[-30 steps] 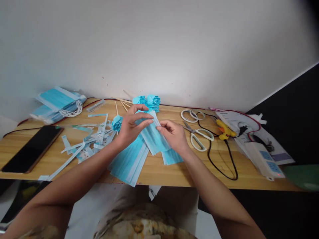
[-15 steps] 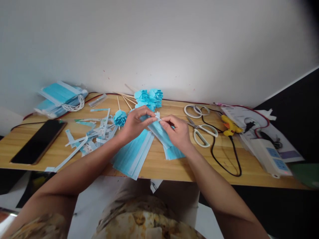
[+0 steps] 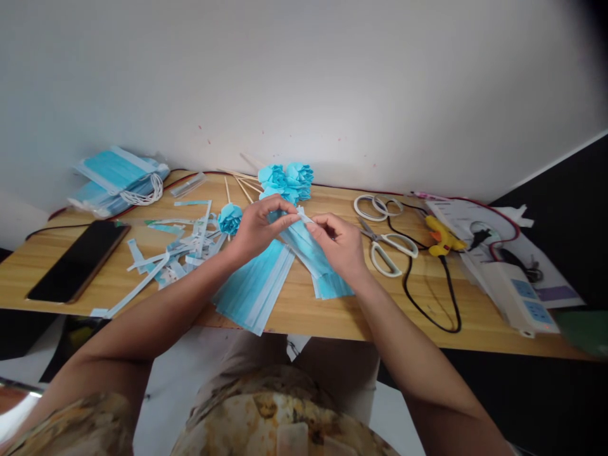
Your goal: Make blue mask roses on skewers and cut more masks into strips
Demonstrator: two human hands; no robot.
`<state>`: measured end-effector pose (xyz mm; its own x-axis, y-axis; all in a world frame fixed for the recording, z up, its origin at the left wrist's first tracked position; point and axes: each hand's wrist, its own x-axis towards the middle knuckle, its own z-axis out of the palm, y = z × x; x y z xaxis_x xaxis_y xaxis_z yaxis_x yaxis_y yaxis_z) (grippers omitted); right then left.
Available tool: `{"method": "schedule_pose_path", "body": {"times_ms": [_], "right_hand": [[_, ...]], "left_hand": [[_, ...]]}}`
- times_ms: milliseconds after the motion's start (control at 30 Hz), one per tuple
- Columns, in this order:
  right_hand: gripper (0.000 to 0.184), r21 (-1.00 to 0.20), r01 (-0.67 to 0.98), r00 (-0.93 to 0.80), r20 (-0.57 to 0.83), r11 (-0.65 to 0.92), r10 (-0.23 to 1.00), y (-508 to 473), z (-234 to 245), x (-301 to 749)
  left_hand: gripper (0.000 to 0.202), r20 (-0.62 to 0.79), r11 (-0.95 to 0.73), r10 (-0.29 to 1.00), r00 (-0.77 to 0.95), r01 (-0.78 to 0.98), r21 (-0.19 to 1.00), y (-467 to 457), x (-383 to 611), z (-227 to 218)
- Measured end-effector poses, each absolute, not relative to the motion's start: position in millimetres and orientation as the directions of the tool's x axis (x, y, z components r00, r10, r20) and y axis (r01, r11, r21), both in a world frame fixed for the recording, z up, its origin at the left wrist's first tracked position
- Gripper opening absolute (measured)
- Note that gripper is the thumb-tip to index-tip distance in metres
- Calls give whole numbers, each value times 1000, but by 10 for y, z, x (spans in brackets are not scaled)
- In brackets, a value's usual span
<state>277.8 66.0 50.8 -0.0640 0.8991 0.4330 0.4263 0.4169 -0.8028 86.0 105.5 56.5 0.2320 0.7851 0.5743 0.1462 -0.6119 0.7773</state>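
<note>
Between my hands is a blue face mask sheet (image 3: 306, 246), cut and without ear loops, its white top end pinched at the fingertips. My left hand (image 3: 266, 225) is closed on that end from the left. From the right, my right hand (image 3: 338, 244) pinches the same end with thumb and forefinger. The lower part of the sheet hangs toward more blue sheets (image 3: 332, 290) under my right hand. A pile of flat blue mask sheets (image 3: 259, 285) lies below my left hand and reaches past the table's front edge.
Blue mask-fabric flowers (image 3: 285, 180) on sticks lie at the back, one single flower (image 3: 230, 218) nearer. Cut strips (image 3: 175, 253), a phone (image 3: 78, 261) and masks (image 3: 118, 174) are left. Right are tape rolls (image 3: 370, 208), scissors (image 3: 389, 247), a yellow glue gun (image 3: 443, 237) and a power strip (image 3: 517, 297).
The view has shifted slightly. Both hands keep their pinch on the mask sheet's top end, and the fingers have moved a little along it.
</note>
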Motion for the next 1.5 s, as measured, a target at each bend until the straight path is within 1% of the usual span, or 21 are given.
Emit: {"method": "schedule_pose_path", "body": {"times_ms": [200,467,567,733,867,967,1133,1267,1367,1433,1500], "right_hand": [[21,-782,451,-67,450,429,890,624,547,2765],[20,-744,464,-117,487,481,866,632,532,2754],[20,-739,460,-118,498,492,859,637,525,2754],[20,-775,446,-82,462,447,883,636,519,2753],[21,-794,409,-84,458,450,885,646,515,2750],[19,-801,415,-83,439,431,895,658,511,2751],[20,-814,415,-69,417,406,906,674,506,2760],[20,-825,397,-69,410,402,910,684,504,2768],[20,-832,400,-69,392,385,918,691,489,2767],[19,-832,399,-74,390,386,918,694,471,2762],[19,-829,396,-91,392,394,916,697,450,2756]], "left_hand": [[36,572,-612,785,239,152,776,1069,855,576],[34,553,-625,766,328,177,760,1048,866,546],[36,533,-604,775,339,154,782,1064,873,510],[39,475,-520,823,312,80,850,1047,905,490],[37,464,-499,826,319,32,866,1012,913,508],[34,459,-476,845,274,-7,880,1018,888,527],[25,444,-441,887,125,-47,896,1112,801,541],[25,386,-379,922,29,-142,915,1175,779,505],[29,329,-313,940,90,-155,937,1152,828,468],[32,314,-298,939,142,-122,947,1110,876,447],[32,311,-295,938,156,-117,948,1072,915,429]]}}
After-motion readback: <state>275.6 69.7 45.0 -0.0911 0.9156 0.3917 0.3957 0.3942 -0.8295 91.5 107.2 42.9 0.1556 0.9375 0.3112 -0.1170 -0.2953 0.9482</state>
